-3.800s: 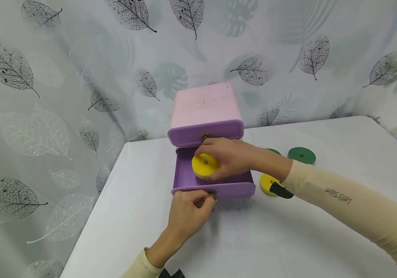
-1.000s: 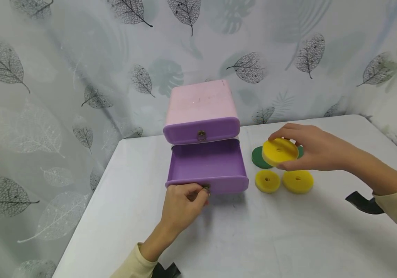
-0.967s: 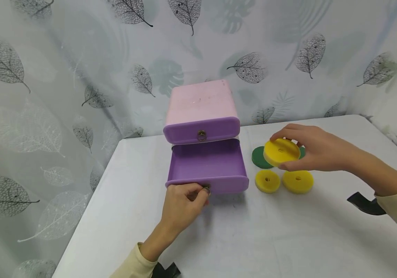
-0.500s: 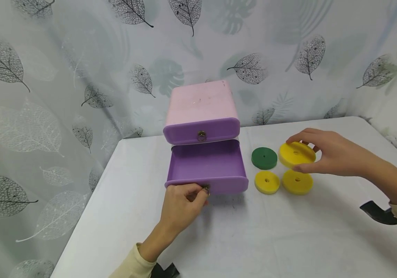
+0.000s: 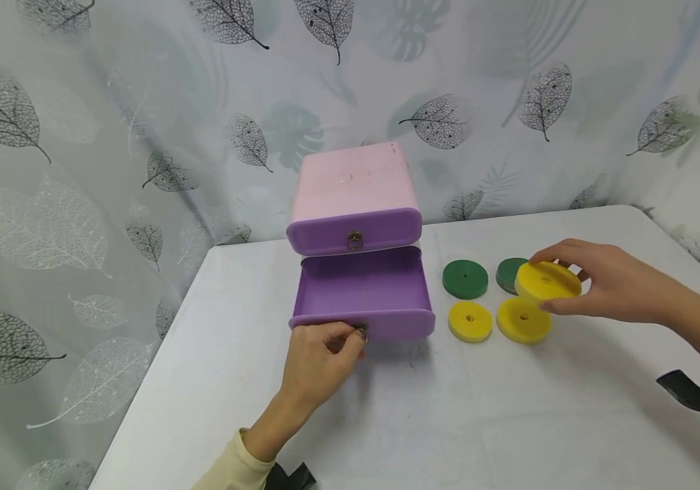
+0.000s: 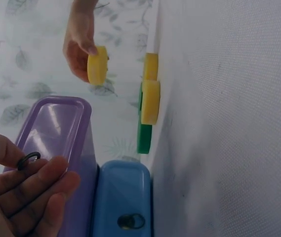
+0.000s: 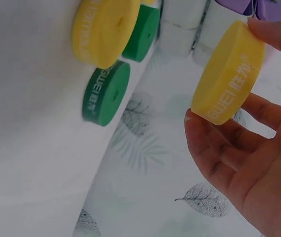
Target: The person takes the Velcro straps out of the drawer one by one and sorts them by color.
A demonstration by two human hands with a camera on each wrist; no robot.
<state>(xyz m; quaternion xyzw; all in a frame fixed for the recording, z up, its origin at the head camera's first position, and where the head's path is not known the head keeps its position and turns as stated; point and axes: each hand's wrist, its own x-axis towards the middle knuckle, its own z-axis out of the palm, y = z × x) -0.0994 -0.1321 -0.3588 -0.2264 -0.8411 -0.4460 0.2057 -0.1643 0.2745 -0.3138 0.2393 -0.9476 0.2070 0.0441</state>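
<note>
My left hand (image 5: 319, 364) pinches the ring pull (image 6: 28, 160) of the purple drawer (image 5: 364, 292), which stands pulled out with a bare inside. My right hand (image 5: 615, 282) grips a yellow disc (image 5: 548, 282) by its edge, thumb on one side and fingers on the other. In the right wrist view white lettering shows along that disc's (image 7: 229, 74) rim. In the head view it overlaps part of a green disc (image 5: 509, 272). Another green disc (image 5: 465, 279) lies flat beside the drawer unit. Two more yellow discs, a smaller one (image 5: 470, 321) and a larger one (image 5: 524, 320), lie in front of the green ones.
The drawer unit has a pink top (image 5: 356, 180) and a closed upper purple drawer (image 5: 325, 236) with its own ring. A blue drawer front (image 6: 123, 192) sits below the purple one in the left wrist view. Leaf-patterned curtain (image 5: 374, 88) hangs behind the white table (image 5: 423, 422).
Since the earliest frame, the right hand has brought the yellow disc out of the drawer to the right. Over the last second it moved further right and slightly nearer. The left hand stays on the ring.
</note>
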